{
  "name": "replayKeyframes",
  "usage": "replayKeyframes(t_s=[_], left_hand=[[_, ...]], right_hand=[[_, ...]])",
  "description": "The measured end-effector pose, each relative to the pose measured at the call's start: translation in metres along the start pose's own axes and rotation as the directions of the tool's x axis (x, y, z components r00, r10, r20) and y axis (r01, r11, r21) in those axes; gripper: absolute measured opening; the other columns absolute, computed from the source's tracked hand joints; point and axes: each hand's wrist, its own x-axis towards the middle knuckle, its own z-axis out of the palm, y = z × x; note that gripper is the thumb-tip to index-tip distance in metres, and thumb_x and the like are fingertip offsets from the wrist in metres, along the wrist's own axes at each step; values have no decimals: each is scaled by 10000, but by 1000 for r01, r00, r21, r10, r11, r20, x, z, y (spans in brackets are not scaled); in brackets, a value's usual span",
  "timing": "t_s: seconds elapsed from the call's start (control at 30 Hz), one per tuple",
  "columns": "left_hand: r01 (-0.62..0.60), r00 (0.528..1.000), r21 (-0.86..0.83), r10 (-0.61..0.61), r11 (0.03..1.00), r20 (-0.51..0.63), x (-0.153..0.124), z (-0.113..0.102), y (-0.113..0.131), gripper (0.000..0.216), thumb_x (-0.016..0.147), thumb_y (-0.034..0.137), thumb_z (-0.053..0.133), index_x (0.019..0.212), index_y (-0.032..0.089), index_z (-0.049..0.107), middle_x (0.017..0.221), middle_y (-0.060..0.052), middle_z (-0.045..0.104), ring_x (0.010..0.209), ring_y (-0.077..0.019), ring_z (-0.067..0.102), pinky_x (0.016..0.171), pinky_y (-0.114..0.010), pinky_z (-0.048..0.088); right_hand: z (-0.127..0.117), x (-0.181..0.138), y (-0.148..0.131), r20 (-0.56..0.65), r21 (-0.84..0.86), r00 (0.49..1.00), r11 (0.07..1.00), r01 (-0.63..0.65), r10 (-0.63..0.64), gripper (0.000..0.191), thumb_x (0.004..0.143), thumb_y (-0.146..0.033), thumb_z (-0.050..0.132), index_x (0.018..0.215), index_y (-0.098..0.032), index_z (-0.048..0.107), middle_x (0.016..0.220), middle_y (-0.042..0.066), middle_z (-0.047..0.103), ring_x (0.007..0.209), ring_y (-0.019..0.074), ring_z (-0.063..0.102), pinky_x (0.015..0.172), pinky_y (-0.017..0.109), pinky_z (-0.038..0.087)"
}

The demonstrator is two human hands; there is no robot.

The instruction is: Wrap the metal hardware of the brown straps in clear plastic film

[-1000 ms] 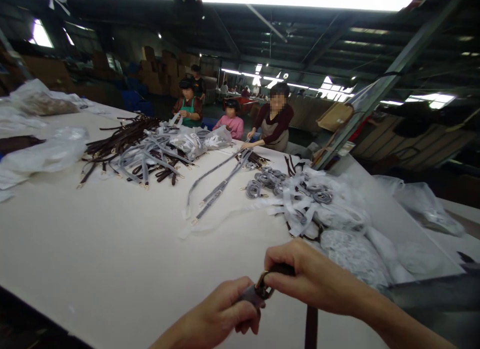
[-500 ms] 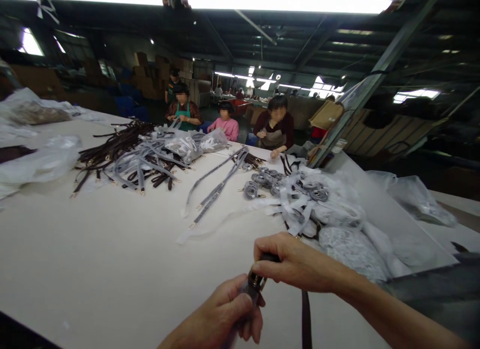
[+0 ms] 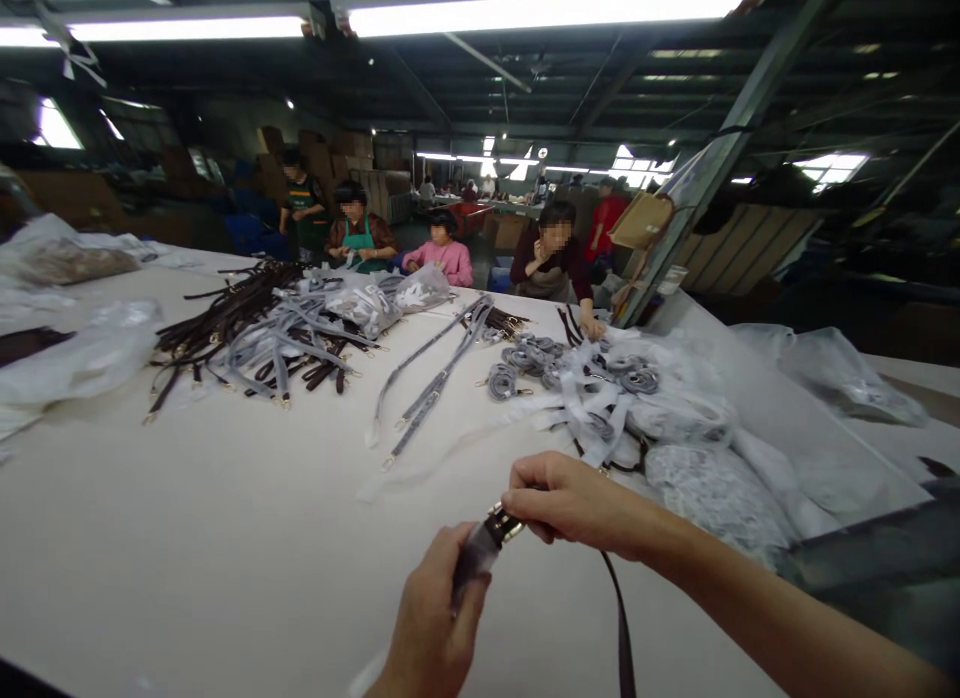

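Over the white table [image 3: 187,538], the person's left hand [image 3: 435,628] and right hand [image 3: 574,503] each pinched tight on one dark strap [image 3: 620,628] by its metal clip [image 3: 499,523].

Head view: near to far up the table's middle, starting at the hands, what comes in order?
Left hand holding the brown strap by its wrapped end → right hand at its clasp → long grey straps laid flat → seated person in pink top.
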Motion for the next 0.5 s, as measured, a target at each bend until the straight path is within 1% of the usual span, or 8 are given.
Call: replayKeyframes(t_s=[0.07,0.1,0.2,0.27,0.3,0.37,0.43,0.5], left_hand=[[-50,998,45,48,998,45,1,1,3,254,939,335,403,1101,212,553,1011,-85,635,859,-213,551,802,-320,417],[-62,996,56,58,996,74,2,2,5,259,946,352,391,1086,209,555,1000,-85,635,843,-209,544,789,-319,411],[-45,991,62,36,997,130,5,4,9,286,951,405,385,1061,199,550,990,-86,627,845,-205,525,793,-322,389],[-13,991,22,10,1000,131,7,5,8,299,942,445,411,1002,190,556,910,-63,597,816,-189,497,762,-309,373],[20,990,-39,-14,999,140,7,5,8,316,928,476,439,982,187,554,848,-42,568,770,-172,476,718,-293,364],[130,972,-250,-73,959,225,8,5,5,407,881,567,495,996,179,541,727,11,490,621,-122,398,579,-255,306],[245,939,-458,-91,855,332,9,5,3,529,843,651,496,1042,163,527,639,51,427,504,-83,296,484,-240,200],[302,922,-568,-85,765,377,10,4,2,580,834,688,470,1028,144,531,590,66,406,454,-65,236,457,-246,135]], right_hand=[[3,1,0,16,30,999,999,-31,31,134,749,-260,528,637,-187,529,447,-73,490,407,63,353,376,203,209],[5,1,0,25,47,999,998,-43,42,126,741,-251,527,632,-187,525,443,-73,490,400,61,354,369,199,205],[8,1,-1,57,96,997,994,-60,55,126,741,-234,515,624,-187,509,444,-75,494,377,50,352,361,190,207],[8,1,0,65,115,996,991,-64,57,146,764,-248,508,632,-185,507,452,-77,491,366,44,341,364,190,215],[7,1,1,74,122,996,990,-64,56,166,782,-265,508,637,-184,506,460,-75,495,367,43,343,368,192,221],[4,0,3,89,145,996,988,-46,33,200,822,-319,519,678,-180,514,489,-67,522,382,45,352,383,196,235],[1,-2,7,80,182,997,983,3,-17,205,840,-377,550,785,-181,531,548,-58,568,426,55,377,408,200,250],[0,-5,11,8,212,994,972,103,-107,232,807,-372,630,909,-195,522,655,-55,607,517,67,441,465,198,303]])
